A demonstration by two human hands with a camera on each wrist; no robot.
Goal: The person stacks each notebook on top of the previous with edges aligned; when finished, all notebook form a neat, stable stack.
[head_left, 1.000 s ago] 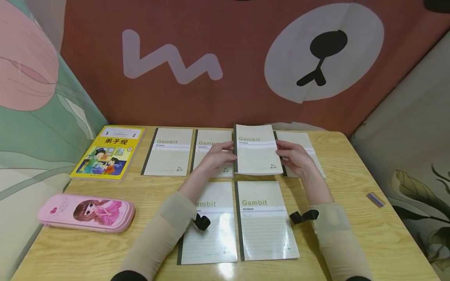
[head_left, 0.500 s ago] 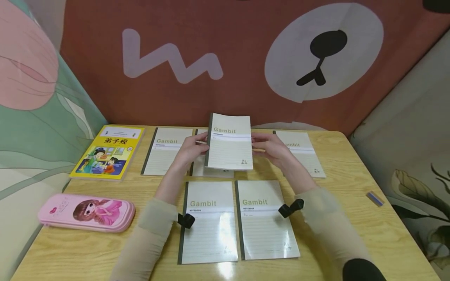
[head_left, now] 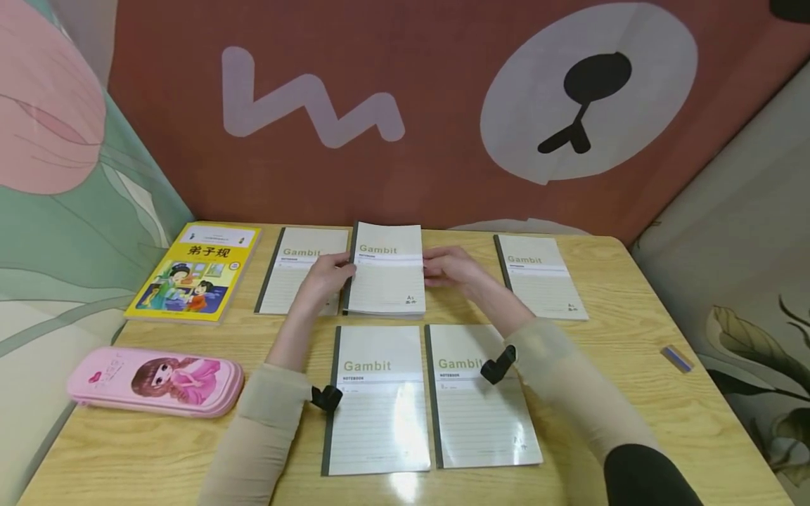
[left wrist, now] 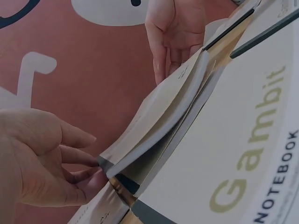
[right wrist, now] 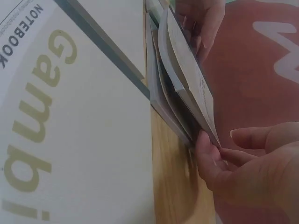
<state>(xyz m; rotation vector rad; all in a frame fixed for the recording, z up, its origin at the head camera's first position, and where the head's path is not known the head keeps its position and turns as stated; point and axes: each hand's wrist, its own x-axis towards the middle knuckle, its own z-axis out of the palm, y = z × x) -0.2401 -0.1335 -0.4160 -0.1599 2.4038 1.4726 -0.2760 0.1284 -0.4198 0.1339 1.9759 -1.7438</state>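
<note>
Both hands hold one Gambit notebook (head_left: 387, 269) at about 12 o'clock on the table (head_left: 633, 365), right over another notebook lying in the back row. The left hand (head_left: 325, 274) pinches its spine edge at 9 o'clock and the right hand (head_left: 449, 266) pinches the open edge at 3 o'clock; the wrist views show fingertips curled on the edges, with the book slightly lifted above the one beneath. To do this well, I judge the edges should be squared with the lower book before letting go, lowering the spine side first so the glossy covers do not slide. Other notebooks lie at 11 and 1 o'clock, and two more (head_left: 380, 397) near the person at 6 o'clock. A yellow picture book (head_left: 196, 270) sits at 10 o'clock, a pink pencil case (head_left: 155, 381) at 8 o'clock, a small eraser (head_left: 676, 358) at 3 o'clock. The table is pale wood; a red-brown cloth with a bear face hangs behind.
</note>
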